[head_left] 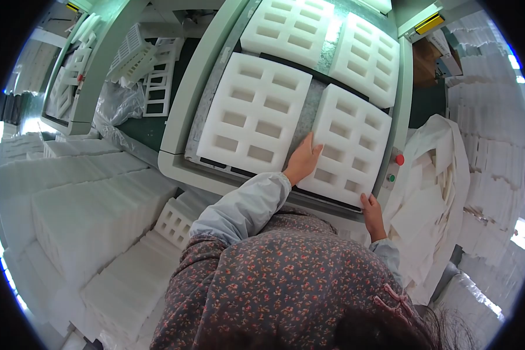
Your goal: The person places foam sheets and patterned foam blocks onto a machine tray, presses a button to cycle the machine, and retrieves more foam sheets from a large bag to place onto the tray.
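Four white foam blocks with rectangular pockets lie on a grey metal machine bed. My left hand (pixel 303 158) holds the left edge of the lower right foam block (pixel 349 137), its thumb and fingers against the side. At that block's lower right corner, my right hand (pixel 372 212) grips the edge, with some fingers hidden. Left of it sits the lower left foam block (pixel 250 121), apart from my left hand. Behind these lie the upper left foam block (pixel 283 36) and the upper right foam block (pixel 362 65).
A green frame (pixel 175 140) surrounds the bed, with a red button (pixel 399 159) and a green button (pixel 391 177) at right. Stacked white foam (pixel 87 216) stands at left. A large bag (pixel 431 192) of white scraps stands at right.
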Available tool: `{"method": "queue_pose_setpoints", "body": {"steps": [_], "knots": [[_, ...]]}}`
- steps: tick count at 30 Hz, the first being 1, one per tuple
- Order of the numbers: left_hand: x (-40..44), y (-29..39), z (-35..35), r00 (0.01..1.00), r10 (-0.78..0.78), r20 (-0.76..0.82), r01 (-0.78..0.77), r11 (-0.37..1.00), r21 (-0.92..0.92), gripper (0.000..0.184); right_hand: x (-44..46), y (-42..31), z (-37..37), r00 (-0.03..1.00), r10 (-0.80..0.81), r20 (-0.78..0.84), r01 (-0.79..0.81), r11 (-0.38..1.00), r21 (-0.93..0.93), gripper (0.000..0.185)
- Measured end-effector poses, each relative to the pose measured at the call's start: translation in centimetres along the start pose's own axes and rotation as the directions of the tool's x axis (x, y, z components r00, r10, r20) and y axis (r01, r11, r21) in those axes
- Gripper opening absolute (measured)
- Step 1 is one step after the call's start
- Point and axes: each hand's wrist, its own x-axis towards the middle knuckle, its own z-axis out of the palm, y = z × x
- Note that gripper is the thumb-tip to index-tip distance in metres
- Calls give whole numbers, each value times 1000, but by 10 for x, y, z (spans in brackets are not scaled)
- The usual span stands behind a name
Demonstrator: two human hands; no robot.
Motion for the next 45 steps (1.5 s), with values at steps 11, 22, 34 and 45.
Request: {"method": "queue_pose_setpoints", "body": {"steps": [11,22,34,45], "knots": [[-3,3,8,1000,-19,-22,19,1000,-8,57,5,-35,-6,999,50,-20,-54,946,-319,37],[-51,-4,-210,810,184,-558,-94,978,187,48,45,-159,183,899,-437,40,423,887,183,36],[-65,-76,-224,894,-2,-448,89,981,173,44,96,-137,244,987,-103,127,76,977,200,29],[-63,-73,-232,907,-38,-419,112,982,151,42,95,-141,252,991,-75,112,53,981,189,36]]}}
